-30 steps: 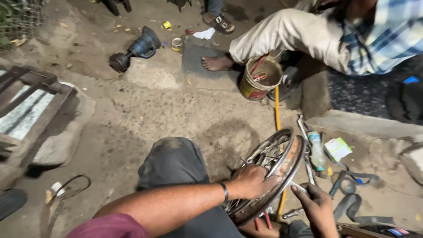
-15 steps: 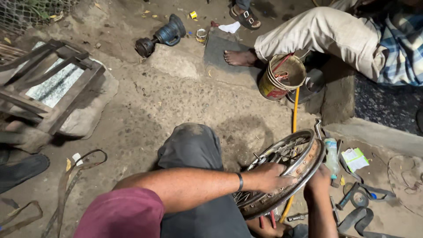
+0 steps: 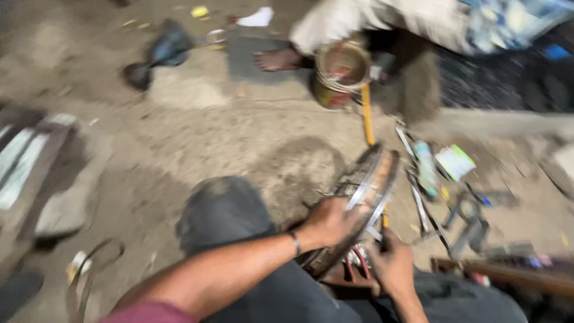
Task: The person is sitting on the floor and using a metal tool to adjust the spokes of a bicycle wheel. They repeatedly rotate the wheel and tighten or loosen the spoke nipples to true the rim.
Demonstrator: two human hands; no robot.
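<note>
While blur smears the view, your hands read like this:
left hand (image 3: 330, 222): fingers curled over the wheel rim (image 3: 366, 197), gripping it
right hand (image 3: 391, 266): below the rim; grip unclear
rim: tilted against your knee (image 3: 222, 210)
nearby: tin can (image 3: 339, 73), co-worker's bare foot (image 3: 276, 60)

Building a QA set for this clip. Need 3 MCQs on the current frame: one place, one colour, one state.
1. Where does the tin can stand?
A. by the other person's bare foot
B. on the wearer's knee
C. on the wooden frame at left

2. What colour is the long stick below the can?
A. blue
B. yellow-orange
C. white

3. What is the left hand doing?
A. hanging free
B. gripping the wheel rim
C. holding the can

Answers: 1 A, the can sits on the ground right of the foot. 2 B, the stick reads yellow-orange. 3 B, the fingers wrap over the rim's edge.
</note>
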